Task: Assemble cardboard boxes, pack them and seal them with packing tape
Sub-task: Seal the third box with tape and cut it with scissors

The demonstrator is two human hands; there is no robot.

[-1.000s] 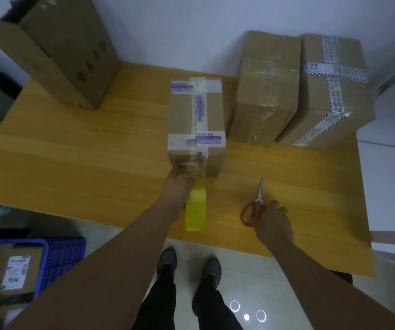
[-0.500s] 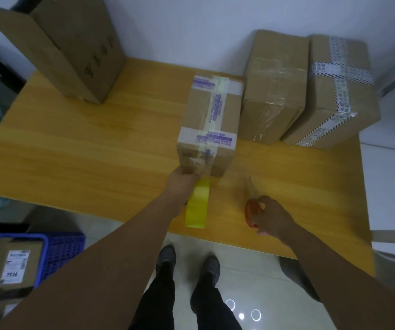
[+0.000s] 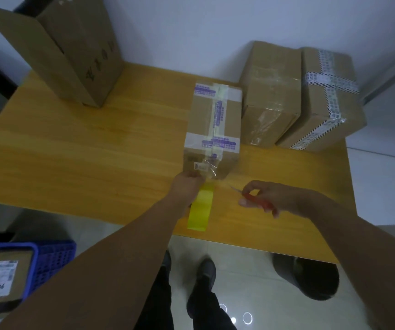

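The box (image 3: 215, 125) sits mid-table (image 3: 96, 151). The left hand (image 3: 187, 185) grips the tape roll (image 3: 201, 208) at its near face, pulling the strip taut. The right hand (image 3: 275, 196) clutches scissors (image 3: 266, 206) pointed there, likely to cut.

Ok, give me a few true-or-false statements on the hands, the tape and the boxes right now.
1. The right hand grips the red-handled scissors. True.
2. The yellow tape roll lies untouched. False: the left hand holds it at the near end of the purple-taped cardboard box.
3. The clear-taped cardboard box stands right of that box. True.
4. The blue plastic crate sits on the wooden table. False: it is on the floor.
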